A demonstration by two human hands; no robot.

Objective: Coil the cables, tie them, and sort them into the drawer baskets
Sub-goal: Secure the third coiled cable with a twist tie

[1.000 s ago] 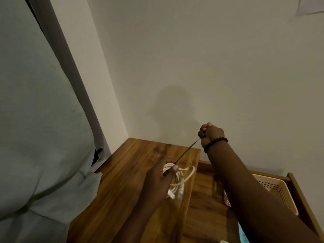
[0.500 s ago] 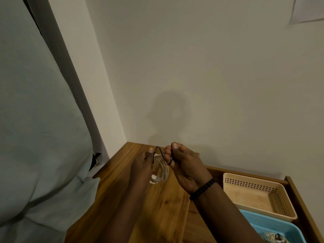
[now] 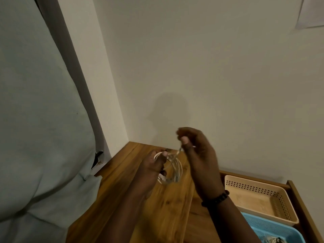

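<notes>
My left hand (image 3: 151, 166) grips a coiled white cable (image 3: 172, 170) and holds it above the wooden table top (image 3: 157, 213). My right hand (image 3: 198, 155), with a dark bead bracelet on the wrist, pinches a thin tie strand (image 3: 179, 152) between thumb and fingers just up and right of the coil. The strand runs down to the top of the coil. Motion blur hides the coil's detail. A beige perforated basket (image 3: 273, 190) and a blue basket (image 3: 259, 227) sit in the open drawer at the lower right.
The blue basket holds a coiled cable (image 3: 273, 240) at the bottom edge of the view. The drawer's wooden side (image 3: 303, 213) runs along the right. A pale curtain (image 3: 40, 120) hangs at the left, and a plain wall stands behind the table.
One second ago my right hand pulled the tie taut up and right. It then came back to the coil, and now it has lifted slightly, still pinching the strand.
</notes>
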